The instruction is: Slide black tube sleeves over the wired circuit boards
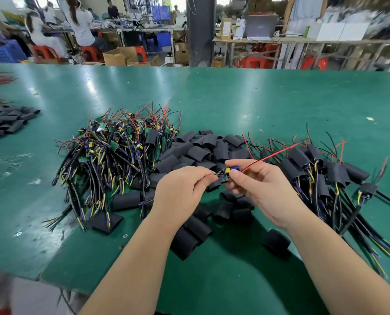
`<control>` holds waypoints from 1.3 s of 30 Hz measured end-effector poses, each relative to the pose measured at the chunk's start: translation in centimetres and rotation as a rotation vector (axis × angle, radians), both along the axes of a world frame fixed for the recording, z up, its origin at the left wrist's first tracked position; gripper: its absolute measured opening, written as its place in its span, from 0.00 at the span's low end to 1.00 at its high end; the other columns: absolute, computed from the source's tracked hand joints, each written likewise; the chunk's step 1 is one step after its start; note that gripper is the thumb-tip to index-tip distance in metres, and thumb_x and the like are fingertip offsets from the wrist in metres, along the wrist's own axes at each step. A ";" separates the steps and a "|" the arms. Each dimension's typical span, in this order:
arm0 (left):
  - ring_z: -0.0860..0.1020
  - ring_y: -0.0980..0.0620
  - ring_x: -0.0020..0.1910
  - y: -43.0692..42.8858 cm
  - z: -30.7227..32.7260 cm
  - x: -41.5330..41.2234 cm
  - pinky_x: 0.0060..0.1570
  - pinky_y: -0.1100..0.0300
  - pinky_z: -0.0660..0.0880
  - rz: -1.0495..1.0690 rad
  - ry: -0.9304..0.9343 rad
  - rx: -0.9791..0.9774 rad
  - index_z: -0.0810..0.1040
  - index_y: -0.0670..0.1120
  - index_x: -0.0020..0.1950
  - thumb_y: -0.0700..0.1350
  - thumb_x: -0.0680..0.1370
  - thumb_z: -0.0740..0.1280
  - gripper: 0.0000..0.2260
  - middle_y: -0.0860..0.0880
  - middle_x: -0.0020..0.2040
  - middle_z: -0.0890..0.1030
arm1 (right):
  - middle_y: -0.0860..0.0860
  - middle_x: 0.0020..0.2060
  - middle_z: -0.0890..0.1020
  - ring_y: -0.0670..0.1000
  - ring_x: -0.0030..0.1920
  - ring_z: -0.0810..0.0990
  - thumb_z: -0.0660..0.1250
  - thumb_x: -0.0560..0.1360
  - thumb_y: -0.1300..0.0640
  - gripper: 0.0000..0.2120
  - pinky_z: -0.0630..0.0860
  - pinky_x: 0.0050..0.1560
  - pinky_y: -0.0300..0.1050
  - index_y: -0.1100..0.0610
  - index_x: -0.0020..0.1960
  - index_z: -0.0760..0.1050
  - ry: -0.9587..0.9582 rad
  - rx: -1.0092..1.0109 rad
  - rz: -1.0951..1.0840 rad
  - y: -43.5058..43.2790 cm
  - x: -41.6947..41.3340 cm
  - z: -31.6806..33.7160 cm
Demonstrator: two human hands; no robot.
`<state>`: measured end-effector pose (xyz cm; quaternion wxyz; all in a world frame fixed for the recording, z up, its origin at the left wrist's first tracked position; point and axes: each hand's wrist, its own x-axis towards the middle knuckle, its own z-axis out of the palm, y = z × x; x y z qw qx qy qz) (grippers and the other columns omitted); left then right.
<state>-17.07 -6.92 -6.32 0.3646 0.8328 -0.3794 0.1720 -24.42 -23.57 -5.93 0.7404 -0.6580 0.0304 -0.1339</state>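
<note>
Green bench mat [257,98]: glossy, streaked with light glare, with scuffs and small scraps.

Centre: left hand [180,189] and right hand [260,189] meet just above the mat. Both pinch one wired circuit board [226,172] between thumb and curled fingers, the left at its yellow-lead end. Its red wire [273,155] runs off toward 2 o'clock.

Around the hands:
- Loose black tube sleeves [203,151] heaped at 12 o'clock and beneath them.
- Bare wired boards [112,151] piled at 10 o'clock.
- Sleeved boards [330,176] at 3 o'clock.
- Second sleeve heap [5,121] at the far 9 o'clock edge.

Beyond the bench:
- Dark pillar [199,30] at 12 o'clock.
- Seated workers [82,21], red stools [91,53] and cardboard boxes [119,56] at 11 o'clock.
- Laptop [261,26] at 1 o'clock.
</note>
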 end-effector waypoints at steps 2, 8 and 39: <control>0.81 0.51 0.47 -0.1 -0.1 0.1 0.46 0.57 0.75 -0.009 -0.014 0.012 0.84 0.48 0.53 0.46 0.77 0.67 0.08 0.53 0.47 0.84 | 0.49 0.38 0.84 0.48 0.39 0.82 0.70 0.68 0.54 0.12 0.77 0.41 0.39 0.51 0.51 0.83 0.002 -0.039 0.036 0.1 -0.1 0.0; 0.79 0.46 0.45 -0.8 0.0 -0.2 0.47 0.52 0.74 -0.005 0.063 0.027 0.82 0.43 0.58 0.42 0.79 0.66 0.10 0.46 0.44 0.82 | 0.50 0.38 0.84 0.48 0.38 0.82 0.71 0.73 0.60 0.19 0.79 0.40 0.41 0.48 0.62 0.75 0.058 -0.281 -0.044 -0.1 0.0 0.3; 0.71 0.65 0.31 0.0 -0.7 1.5 0.34 0.64 0.62 0.294 0.156 -0.190 0.76 0.46 0.46 0.44 0.81 0.61 0.06 0.57 0.35 0.78 | 0.45 0.66 0.71 0.52 0.74 0.59 0.63 0.74 0.39 0.24 0.44 0.71 0.50 0.46 0.66 0.65 0.182 -1.363 -0.142 0.4 2.3 -3.1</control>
